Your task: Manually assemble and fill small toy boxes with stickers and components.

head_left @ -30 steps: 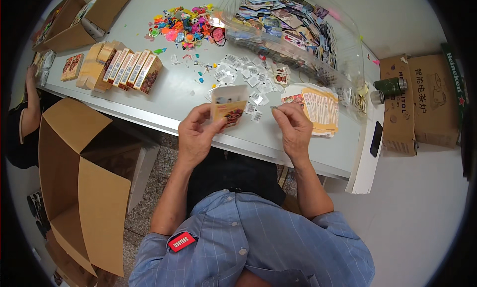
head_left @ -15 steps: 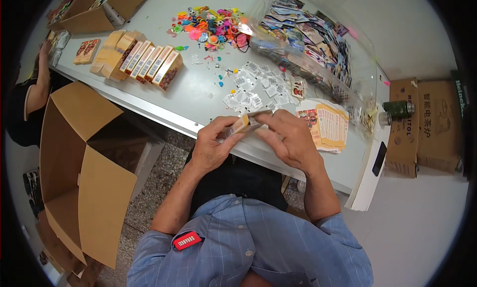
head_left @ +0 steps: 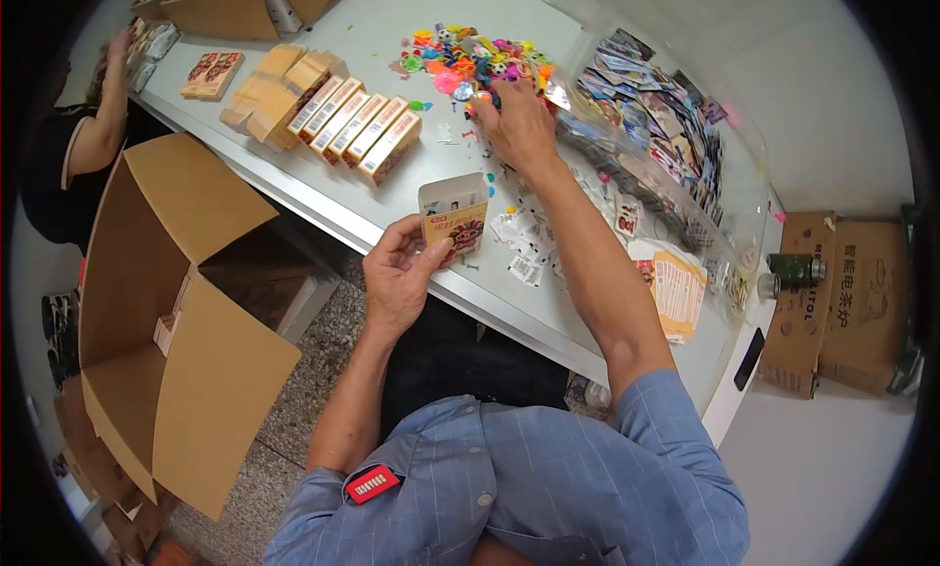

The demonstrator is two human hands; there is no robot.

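A long white table with a pale metal edge [head_left: 392, 8] fills the upper half of the view, and below its near edge a large brown cardboard carton [head_left: 225, 390] gapes with its flaps spread. A wide clear plastic tub [head_left: 636, 165], heaped with glossy printed cards [head_left: 656, 106], stands at the table's right end. Left of the tub, just beside it, lies a loose pile of bright, many-coloured plastic trinkets [head_left: 447, 81]. Nearer the left end, a leaning row of cream-and-red printed boxes [head_left: 348, 125] rests against tan stacks of folded card [head_left: 269, 96].

The right hand [head_left: 524, 125] reaches into the trinkets, fingers bent downward and partly spread; its fingertips are hidden, so I cannot tell whether they have hold of anything. The left hand [head_left: 399, 277] is closed around the lower part of a small yellow printed cardboard box [head_left: 458, 223], thumb across its front. That box is upright near the table's front edge, its top open and a white flap raised.

The step in hand appears to be picking from the pile; the move calls for a light pinch on a small piece and a steady box. Small white sachets [head_left: 526, 238] lie scattered beyond the box.
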